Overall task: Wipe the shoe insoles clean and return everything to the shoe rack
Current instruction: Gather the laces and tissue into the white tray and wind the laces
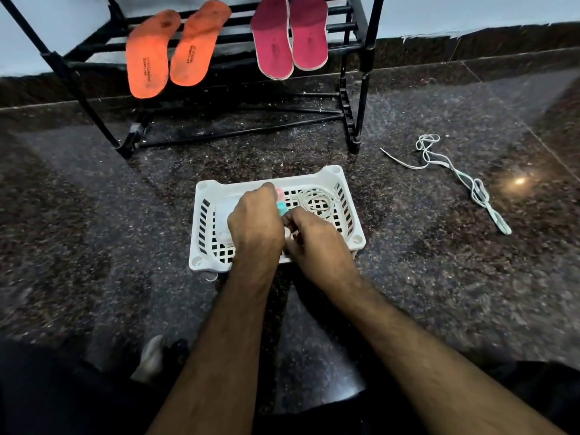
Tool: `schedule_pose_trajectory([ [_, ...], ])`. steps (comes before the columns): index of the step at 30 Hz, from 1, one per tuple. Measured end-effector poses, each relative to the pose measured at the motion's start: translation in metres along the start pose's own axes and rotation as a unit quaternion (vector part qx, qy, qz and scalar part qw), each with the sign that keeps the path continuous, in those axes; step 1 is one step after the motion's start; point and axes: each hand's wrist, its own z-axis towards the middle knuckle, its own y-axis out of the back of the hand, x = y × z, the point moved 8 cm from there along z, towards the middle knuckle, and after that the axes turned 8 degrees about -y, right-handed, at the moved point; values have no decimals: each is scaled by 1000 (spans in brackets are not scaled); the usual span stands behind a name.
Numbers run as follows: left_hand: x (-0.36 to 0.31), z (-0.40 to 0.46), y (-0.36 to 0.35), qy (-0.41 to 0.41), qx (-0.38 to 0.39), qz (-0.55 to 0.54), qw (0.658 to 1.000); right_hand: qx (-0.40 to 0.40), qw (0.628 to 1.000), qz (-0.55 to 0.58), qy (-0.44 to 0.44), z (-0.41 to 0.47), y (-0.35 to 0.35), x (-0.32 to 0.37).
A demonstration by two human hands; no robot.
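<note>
Two orange insoles (171, 48) and two pink insoles (290, 34) lie side by side on a shelf of the black shoe rack (364, 58). On the floor in front stands a white slotted basket (342, 189). Both hands are inside it. My left hand (255, 219) grips a pink and teal object (281, 202), mostly hidden by the fingers. My right hand (314, 238) has curled fingers pinching something small and white beside it; what it is cannot be made out. A coiled white shoelace (317, 199) lies in the basket's right half.
A loose white shoelace (455, 174) lies stretched on the dark speckled granite floor (110, 215) to the right of the rack. A pale flat item (224, 211) sits in the basket's left half. My dark-clothed legs fill the lower corners.
</note>
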Motion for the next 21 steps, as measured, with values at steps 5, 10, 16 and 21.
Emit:
schedule_pose_trajectory([
  [5, 1, -8, 15, 7, -26, -48, 999, -1, 1000, 0, -9, 1, 4, -4],
  [10, -25, -25, 27, -51, -49, -54, 996, -60, 997, 15, -35, 3, 43, -14],
  [16, -100, -62, 1, -242, -54, -22, 968, -174, 973, 67, -136, -9, 116, -72],
  [21, -158, -86, -45, -338, -12, -16, 941, -113, 953, 12, -281, -21, 130, -147],
])
